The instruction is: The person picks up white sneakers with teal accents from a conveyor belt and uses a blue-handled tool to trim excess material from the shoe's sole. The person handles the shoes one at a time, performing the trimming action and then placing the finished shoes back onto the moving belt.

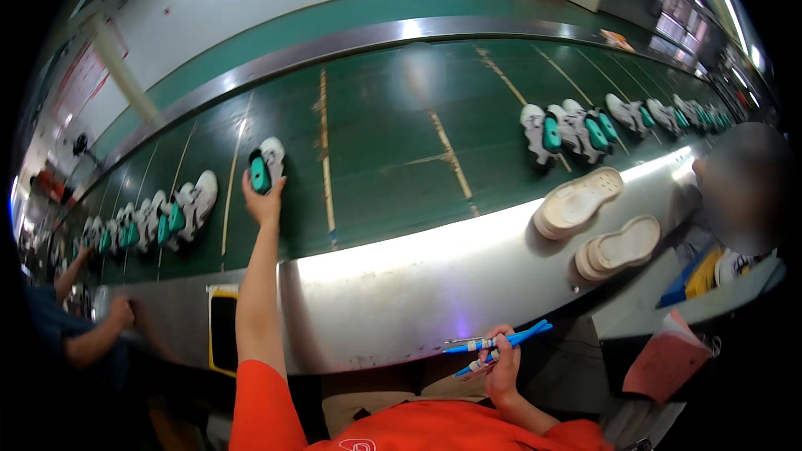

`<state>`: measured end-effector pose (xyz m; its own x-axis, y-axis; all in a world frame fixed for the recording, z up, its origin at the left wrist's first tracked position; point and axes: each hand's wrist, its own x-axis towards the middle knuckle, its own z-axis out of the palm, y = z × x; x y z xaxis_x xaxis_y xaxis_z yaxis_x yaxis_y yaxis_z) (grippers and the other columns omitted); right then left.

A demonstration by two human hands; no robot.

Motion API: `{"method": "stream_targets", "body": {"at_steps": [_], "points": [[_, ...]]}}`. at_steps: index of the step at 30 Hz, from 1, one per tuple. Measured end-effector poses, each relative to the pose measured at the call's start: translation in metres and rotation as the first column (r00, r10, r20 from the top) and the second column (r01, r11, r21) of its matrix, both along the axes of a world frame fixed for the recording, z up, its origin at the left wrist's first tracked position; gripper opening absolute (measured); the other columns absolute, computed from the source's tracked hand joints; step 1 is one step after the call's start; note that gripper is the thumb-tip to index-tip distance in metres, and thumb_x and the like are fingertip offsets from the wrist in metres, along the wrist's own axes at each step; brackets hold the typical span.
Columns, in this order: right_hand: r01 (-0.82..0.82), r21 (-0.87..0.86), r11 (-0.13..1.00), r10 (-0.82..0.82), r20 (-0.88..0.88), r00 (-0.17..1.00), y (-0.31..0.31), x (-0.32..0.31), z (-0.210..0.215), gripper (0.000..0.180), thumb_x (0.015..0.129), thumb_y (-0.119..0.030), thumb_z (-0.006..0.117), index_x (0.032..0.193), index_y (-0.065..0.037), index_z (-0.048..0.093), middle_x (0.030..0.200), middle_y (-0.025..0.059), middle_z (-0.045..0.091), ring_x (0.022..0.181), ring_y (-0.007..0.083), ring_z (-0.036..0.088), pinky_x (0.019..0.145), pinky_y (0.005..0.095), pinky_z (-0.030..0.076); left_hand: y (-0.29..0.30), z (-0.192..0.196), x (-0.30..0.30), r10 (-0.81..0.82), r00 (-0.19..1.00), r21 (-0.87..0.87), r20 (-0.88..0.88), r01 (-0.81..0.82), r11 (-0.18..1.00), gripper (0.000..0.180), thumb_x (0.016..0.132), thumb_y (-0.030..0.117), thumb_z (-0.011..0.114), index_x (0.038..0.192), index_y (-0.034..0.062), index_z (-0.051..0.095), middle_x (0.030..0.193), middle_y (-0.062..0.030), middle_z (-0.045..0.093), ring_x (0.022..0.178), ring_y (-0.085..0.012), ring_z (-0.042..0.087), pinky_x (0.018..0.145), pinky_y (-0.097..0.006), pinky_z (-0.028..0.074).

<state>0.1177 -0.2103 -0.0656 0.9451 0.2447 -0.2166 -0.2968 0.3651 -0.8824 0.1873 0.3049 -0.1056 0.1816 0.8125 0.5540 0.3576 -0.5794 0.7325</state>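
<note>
My left hand (265, 200) reaches out over the green conveyor belt (376, 159), its fingers closed round the near end of a white sneaker (272, 151). A teal insert (260, 172) with a dark spot shows beside the sneaker's white part, just above my fingers. Close to my body, past the metal edge, my right hand (504, 372) is closed on several slim blue pen-like sticks (528, 333) with pale bands wrapped round them. Their exact kind is too small to tell.
White sneakers with teal inserts line the belt at left (159, 217) and right (576, 129). Cream shoe soles (581, 200) lie stacked in two piles on the metal ledge (401, 284). A co-worker's arm (100, 334) is at far left; another person (743, 188) is at right.
</note>
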Motion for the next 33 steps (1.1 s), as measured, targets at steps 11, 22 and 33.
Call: {"method": "stream_targets", "body": {"at_steps": [11, 22, 33], "points": [[0.017, 0.024, 1.0, -0.018, 0.01, 1.0, -0.005, -0.002, -0.004, 0.018, 0.088, -0.021, 0.04, 0.082, -0.005, 0.045, 0.06, 0.0032, 0.044, 0.051, 0.0083, 0.043, 0.049, 0.0204, 0.035, -0.082, 0.084, -0.082, -0.65, 0.699, -0.472, -0.298, 0.484, 0.737, 0.062, 0.064, 0.026, 0.076, 0.116, 0.0027, 0.053, 0.084, -0.0143, 0.063, 0.06, -0.0171, 0.062, 0.059, -0.031, 0.05], [0.015, 0.114, 0.993, -0.01, -0.041, 0.999, -0.01, 0.007, 0.008, 0.021, 0.088, -0.029, 0.043, 0.091, -0.007, 0.042, 0.059, 0.0014, 0.042, 0.049, 0.0057, 0.04, 0.042, 0.0177, 0.031, -0.323, 0.092, -0.153, -0.506, 0.707, -0.225, -0.494, 0.458, 0.86, 0.082, 0.069, 0.026, 0.072, 0.133, -0.0021, 0.028, 0.108, -0.0255, 0.054, 0.092, -0.0363, 0.059, 0.073, -0.036, 0.048], [0.037, 0.008, 0.999, -0.038, 0.067, 0.997, -0.011, 0.01, 0.016, 0.036, 0.077, -0.001, 0.057, 0.105, -0.012, 0.037, 0.076, -0.0011, 0.045, 0.055, 0.0039, 0.044, 0.039, 0.0162, 0.037, -0.201, 0.043, -0.028, -0.656, 0.624, -0.443, -0.425, 0.489, 0.751, 0.051, 0.079, 0.045, 0.057, 0.097, -0.0022, 0.06, 0.095, -0.0158, 0.062, 0.087, -0.0267, 0.059, 0.079, -0.033, 0.045]]}}
